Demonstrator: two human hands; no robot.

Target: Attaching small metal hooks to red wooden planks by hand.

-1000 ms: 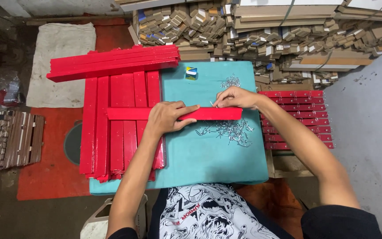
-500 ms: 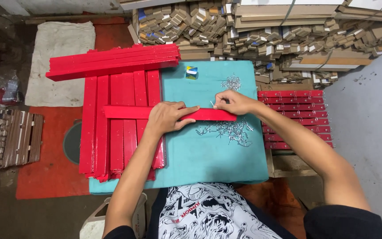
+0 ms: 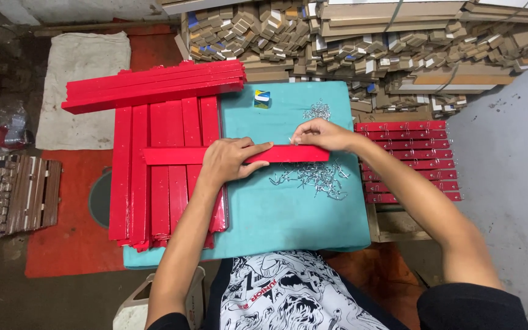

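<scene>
A long red wooden strip [image 3: 172, 155] lies crosswise on the teal table [image 3: 288, 226]. My left hand [image 3: 230, 160] presses flat on its middle and holds it down. My right hand [image 3: 319, 133] pinches at the strip's right end, fingers closed on something too small to make out. Just below that end lies a heap of small metal hooks [image 3: 313, 177]; a smaller heap [image 3: 319, 110] sits above my right hand.
Red strips [image 3: 160, 177] lie side by side under the held one, with more stacked across the top [image 3: 154, 85]. Finished red strips with hooks [image 3: 404, 159] rest at the right. A small box [image 3: 262, 99], wooden offcuts [image 3: 349, 36], a cloth [image 3: 84, 85].
My right hand has shifted slightly along the strip's right end and the strip has edged a little; my left hand stays pressed on the strip.
</scene>
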